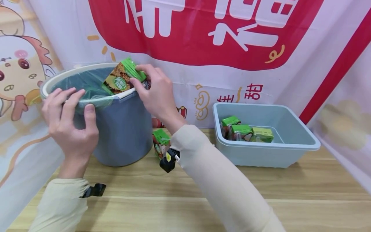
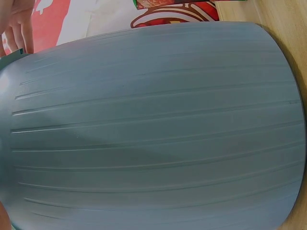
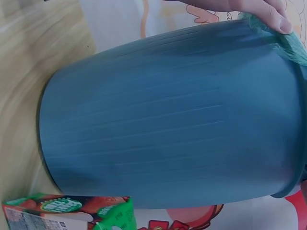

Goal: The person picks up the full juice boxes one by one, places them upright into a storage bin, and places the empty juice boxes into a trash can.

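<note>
A blue-grey trash bin (image 1: 121, 132) with a pale rim stands upright, lined with a thin green bag (image 1: 91, 83). My left hand (image 1: 71, 125) grips its near-left rim, fingers over the edge and thumb outside; the right wrist view shows this thumb (image 3: 280, 23) by the bag's folded edge. At the right side of the rim, my right hand (image 1: 157, 90) pinches a small green-and-brown carton (image 1: 117, 79) between thumb and fingers. The carton sits tilted in the bin's mouth, its top above the rim. The bin's inner bottom is hidden.
A light blue plastic basin (image 1: 266, 154) at the right contains several small green-topped cartons (image 1: 242, 129). Another carton (image 1: 160, 140) stands on the wooden table (image 1: 162, 199) beside the bin, partly behind my right forearm. A printed cloth (image 1: 185, 48) hangs behind.
</note>
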Tool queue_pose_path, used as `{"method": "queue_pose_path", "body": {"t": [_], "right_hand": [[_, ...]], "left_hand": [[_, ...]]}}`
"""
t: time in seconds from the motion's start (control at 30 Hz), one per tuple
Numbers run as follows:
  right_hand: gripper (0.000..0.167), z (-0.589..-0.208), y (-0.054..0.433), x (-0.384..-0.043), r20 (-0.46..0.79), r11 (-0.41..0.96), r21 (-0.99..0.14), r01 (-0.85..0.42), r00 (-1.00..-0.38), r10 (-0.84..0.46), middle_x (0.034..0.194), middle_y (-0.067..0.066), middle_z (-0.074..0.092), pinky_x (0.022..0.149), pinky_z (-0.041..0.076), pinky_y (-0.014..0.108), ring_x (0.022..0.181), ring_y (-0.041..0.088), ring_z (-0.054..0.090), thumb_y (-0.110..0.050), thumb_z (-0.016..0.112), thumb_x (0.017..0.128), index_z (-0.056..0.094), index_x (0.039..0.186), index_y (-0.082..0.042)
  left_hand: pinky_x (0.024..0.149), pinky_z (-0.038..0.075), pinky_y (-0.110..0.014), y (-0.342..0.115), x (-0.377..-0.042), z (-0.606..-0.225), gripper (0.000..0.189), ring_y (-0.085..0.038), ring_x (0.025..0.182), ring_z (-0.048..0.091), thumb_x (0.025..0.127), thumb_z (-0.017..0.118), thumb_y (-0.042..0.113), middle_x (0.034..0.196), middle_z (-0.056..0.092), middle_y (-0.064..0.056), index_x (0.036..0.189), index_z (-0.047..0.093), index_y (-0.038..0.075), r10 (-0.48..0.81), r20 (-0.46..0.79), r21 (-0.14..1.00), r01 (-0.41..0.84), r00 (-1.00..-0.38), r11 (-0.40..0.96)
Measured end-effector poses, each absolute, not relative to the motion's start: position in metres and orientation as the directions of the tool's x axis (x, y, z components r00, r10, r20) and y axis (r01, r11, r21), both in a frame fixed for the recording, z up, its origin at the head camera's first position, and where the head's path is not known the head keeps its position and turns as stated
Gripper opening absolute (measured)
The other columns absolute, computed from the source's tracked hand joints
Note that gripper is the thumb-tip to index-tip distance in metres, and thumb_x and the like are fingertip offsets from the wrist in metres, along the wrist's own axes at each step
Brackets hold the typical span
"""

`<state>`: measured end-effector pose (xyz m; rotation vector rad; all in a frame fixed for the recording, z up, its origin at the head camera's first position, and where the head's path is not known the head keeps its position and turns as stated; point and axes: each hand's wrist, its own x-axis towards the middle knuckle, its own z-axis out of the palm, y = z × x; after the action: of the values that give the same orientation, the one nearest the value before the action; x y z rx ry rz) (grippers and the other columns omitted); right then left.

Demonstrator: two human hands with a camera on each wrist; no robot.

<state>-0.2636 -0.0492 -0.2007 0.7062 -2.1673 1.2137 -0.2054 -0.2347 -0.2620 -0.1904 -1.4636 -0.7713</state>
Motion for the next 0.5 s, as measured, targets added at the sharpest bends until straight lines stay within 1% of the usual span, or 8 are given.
{"method": "queue_pose_path", "body": {"t": [0.2,0.5], "right_hand": [[0.041,-0.1981,-0.0487,-0.2637,0.663,0.518,-0.543,-0.661,-0.716,-0.219,0.138,0.0,0.069,0.098,0.052,0.015,0.121,0.01,0.063,-0.033,0.071,0.101,0.069,0.14,-0.019],[0.041,-0.1957,-0.0463,-0.2659,0.631,0.548,-0.551,-0.63,-0.744,-0.22,0.14,0.0,0.069,0.097,0.054,0.018,0.12,0.011,0.064,-0.036,0.072,0.1,0.071,0.138,-0.022]], "left_hand": [[0.126,0.033,-0.045,-0.2343,-0.2061,-0.2626,0.048,-0.031,0.136,0.059,0.09,0.062,0.039,0.125,0.073,-0.023,0.117,0.079,0.003,-0.353,0.932,0.332,0.57,-0.076,0.752],[0.126,0.034,-0.045,-0.2321,-0.2066,-0.2621,0.048,-0.032,0.135,0.059,0.089,0.062,0.039,0.124,0.074,-0.023,0.115,0.079,0.002,-0.359,0.931,0.331,0.579,-0.071,0.745]]}}
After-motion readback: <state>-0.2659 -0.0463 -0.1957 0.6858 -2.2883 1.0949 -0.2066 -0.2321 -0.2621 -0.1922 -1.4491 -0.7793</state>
